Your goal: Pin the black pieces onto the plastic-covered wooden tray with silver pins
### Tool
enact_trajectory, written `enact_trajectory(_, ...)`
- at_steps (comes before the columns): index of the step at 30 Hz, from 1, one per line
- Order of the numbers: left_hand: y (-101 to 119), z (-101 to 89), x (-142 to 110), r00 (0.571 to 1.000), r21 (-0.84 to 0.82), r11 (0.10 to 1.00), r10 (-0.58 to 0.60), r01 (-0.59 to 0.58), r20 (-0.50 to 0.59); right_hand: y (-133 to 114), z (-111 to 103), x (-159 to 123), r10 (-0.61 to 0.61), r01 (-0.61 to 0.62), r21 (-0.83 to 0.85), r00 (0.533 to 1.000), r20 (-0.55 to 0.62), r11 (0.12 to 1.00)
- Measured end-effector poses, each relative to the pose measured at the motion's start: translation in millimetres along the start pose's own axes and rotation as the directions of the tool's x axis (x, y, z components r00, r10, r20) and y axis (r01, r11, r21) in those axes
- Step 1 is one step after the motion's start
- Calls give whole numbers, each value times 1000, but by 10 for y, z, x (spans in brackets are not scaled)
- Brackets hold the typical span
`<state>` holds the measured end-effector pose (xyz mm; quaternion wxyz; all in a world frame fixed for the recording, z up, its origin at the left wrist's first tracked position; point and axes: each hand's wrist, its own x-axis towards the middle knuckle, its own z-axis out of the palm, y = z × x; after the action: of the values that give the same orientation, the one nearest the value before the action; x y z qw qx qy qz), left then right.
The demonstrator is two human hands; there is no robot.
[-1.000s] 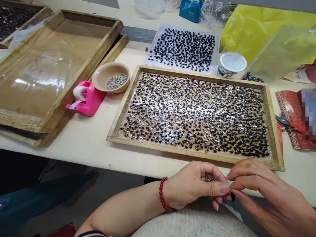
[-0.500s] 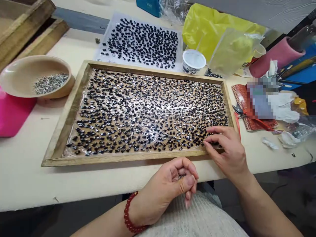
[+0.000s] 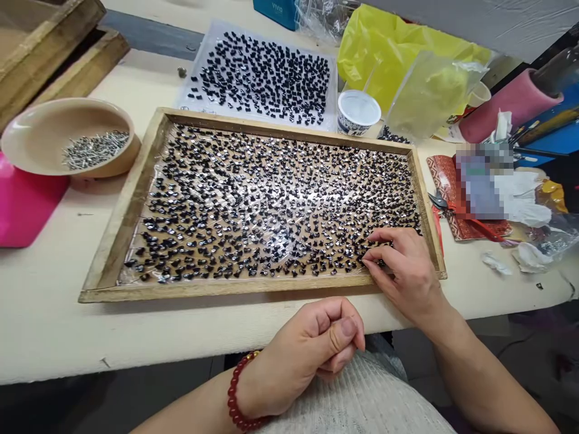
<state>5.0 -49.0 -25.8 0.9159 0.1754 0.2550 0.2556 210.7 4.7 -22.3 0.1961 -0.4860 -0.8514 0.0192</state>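
Note:
A wooden tray (image 3: 118,229) lined with clear film holds many small black pieces (image 3: 253,199). My right hand (image 3: 402,271) reaches into the tray's near right corner, its fingertips pinched together down among the black pieces. My left hand (image 3: 312,349) rests below the table edge over my lap, curled into a loose fist with the thumb over the fingers; what it holds is hidden. A red bead bracelet (image 3: 235,398) circles that wrist.
A tan bowl (image 3: 40,135) of small metal bits sits left of the tray beside a pink tape dispenser (image 3: 22,205). Behind lie a plastic sheet of black pieces (image 3: 266,72), a white cup (image 3: 359,111), yellow bags (image 3: 407,54). Scissors (image 3: 446,205) and clutter lie at right.
My view swung right. My right hand left my left hand, reached into the tray's near right corner, then slid slightly left. My left hand closed tighter.

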Motion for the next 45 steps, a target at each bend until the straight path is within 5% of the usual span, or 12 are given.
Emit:
enact_trajectory(14,-10,-7,-4,995,8,995,101,-101,-17,-1,-61,-10,-9,10,28,1000,-30,1000)
enact_trajectory(18,-16,-13,0,991,0,993,114,-114,-64,-152,-230,-53,-16,8,289,999,27,957)
enact_trajectory(21,-5,5,15,982,-32,987,152,-156,-110,-335,-322,-87,-111,25,582,987,113,813)
enact_trajectory(25,1,27,29,975,-46,982,176,-184,-135,-479,-304,-106,-130,58,668,990,58,742)
enact_trajectory(35,-29,11,33,984,-104,982,144,-155,-102,-507,-310,-105,-128,106,569,992,-1,816)
enact_trajectory(38,-19,39,35,985,-125,979,149,-159,-82,-402,-281,-83,-45,54,535,999,-30,843)
enact_trajectory(41,2,70,45,986,-201,967,138,-154,-91,-198,-179,-40,65,-21,347,991,-115,938)
enact_trajectory(45,2,67,42,988,-219,965,122,-141,-98,-6,-28,10,33,-27,76,997,-73,997)
